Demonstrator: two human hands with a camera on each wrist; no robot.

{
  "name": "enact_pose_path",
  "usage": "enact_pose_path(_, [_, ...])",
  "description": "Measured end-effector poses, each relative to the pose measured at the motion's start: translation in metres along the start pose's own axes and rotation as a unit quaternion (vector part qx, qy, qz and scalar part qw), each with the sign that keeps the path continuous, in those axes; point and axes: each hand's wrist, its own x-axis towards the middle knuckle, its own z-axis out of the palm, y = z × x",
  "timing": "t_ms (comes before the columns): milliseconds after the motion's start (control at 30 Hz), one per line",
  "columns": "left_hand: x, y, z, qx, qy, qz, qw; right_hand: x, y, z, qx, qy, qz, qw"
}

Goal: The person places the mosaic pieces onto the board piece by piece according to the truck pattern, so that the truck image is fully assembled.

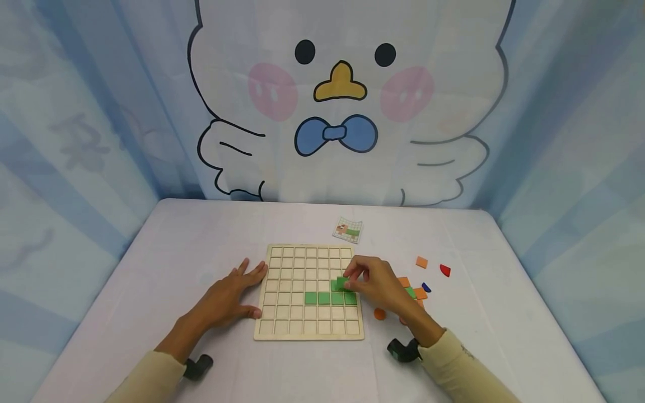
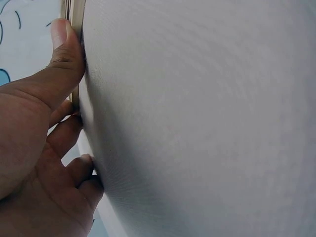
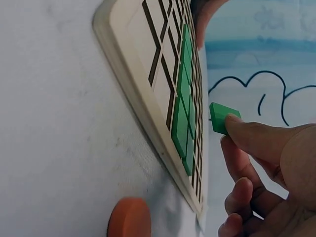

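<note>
I had right hand (image 1: 375,284) pinching green tile (image 3: 220,119) just above grid board (image 1: 289,327), near right edge. Five green squares (image 1: 324,298) lay in cells. My left hand (image 1: 229,296), fingers extended, touched board's left edge.

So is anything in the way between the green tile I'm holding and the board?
Nothing visible: the right wrist view shows a clear gap between the green tile in your right hand and the wooden board. Squares holding the seated green tiles are taken, though.
</note>
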Motion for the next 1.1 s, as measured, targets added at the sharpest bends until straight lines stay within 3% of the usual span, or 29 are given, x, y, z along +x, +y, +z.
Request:
enact_pose_path(567, [0.000,0.001,0.000,0.001,-0.001,0.002,1.0000,0.026,-0.013,0.033,-0.022,-0.008,-0.008,0.9997])
enact_pose_path(867, [0.000,0.001,0.001,0.002,0.002,0.002,1.0000,0.028,-0.017,0.035,-0.054,-0.026,0.006,0.9982])
enact_pose_path(1100, [-0.001,0.001,0.001,0.002,0.002,0.003,1.0000,0.028,-0.016,0.034,-0.050,-0.037,0.011,0.9980])
